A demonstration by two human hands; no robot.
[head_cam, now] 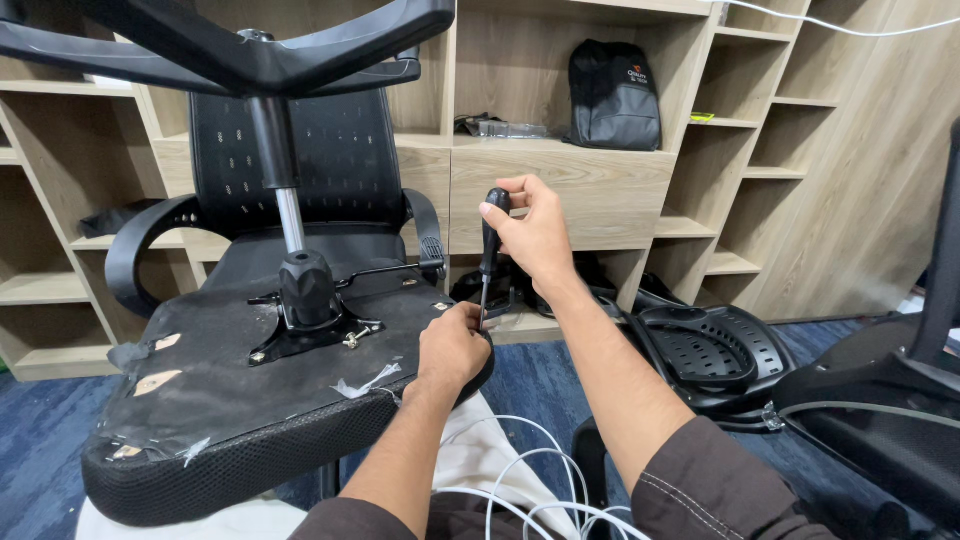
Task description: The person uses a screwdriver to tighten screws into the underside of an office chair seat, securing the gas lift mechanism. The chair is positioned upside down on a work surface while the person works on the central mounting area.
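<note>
Shelving of pale wood [600, 190] fills the wall behind an upturned chair seat [250, 400], with a black bag [613, 95] on one shelf and blue carpet [540, 385] below. At the seat's right edge, the right hand [535, 235] grips a screwdriver [489, 255] upright, while the left hand [452, 345] pinches its tip. Beside the seat lies a black plastic chair part [705, 350].

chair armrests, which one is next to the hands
The armrest on the picture's right side of the upturned seat, just above the left hand and beside the screwdriver in the right hand; the other armrest curves away at far left.
</note>
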